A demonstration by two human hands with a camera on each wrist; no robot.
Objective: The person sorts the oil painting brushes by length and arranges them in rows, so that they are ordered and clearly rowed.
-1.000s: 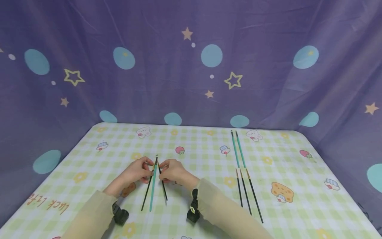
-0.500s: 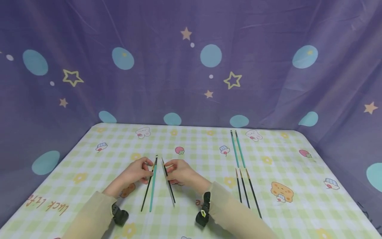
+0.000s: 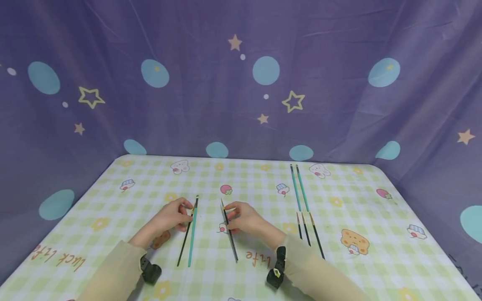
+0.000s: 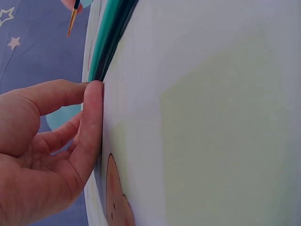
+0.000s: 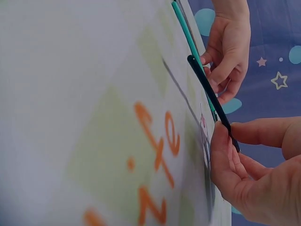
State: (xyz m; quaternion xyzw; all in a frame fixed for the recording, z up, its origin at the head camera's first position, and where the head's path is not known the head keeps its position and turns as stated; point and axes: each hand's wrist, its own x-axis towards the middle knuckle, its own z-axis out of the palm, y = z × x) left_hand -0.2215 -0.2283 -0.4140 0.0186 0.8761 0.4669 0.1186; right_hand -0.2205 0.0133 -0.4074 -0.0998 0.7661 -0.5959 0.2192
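My left hand (image 3: pixel 176 215) rests low over the table and pinches a black-handled paintbrush (image 3: pixel 183 246) and a teal paintbrush (image 3: pixel 192 238) near their bristle ends. In the left wrist view the thumb and a finger meet at the teal and dark handles (image 4: pixel 107 40), side by side. A second black paintbrush (image 3: pixel 231 238) is pinched between thumb and fingers of my right hand (image 3: pixel 244 217), its pale bristles pointing away from me. The right wrist view shows this black handle (image 5: pixel 207 84) slanting above the cloth, with its shadow apart from it.
Two teal paintbrushes (image 3: pixel 295 188) lie side by side at the back right. In front of them lie three black paintbrushes (image 3: pixel 317 236), their near ends partly behind my right sleeve (image 3: pixel 316 267). A green checked cloth (image 3: pixel 256 179) covers the table; a purple curtain (image 3: pixel 211 108) hangs behind.
My right hand has drawn the black paintbrush away to the right, from beside the other brushes. My left hand has stayed in place with its two brushes.
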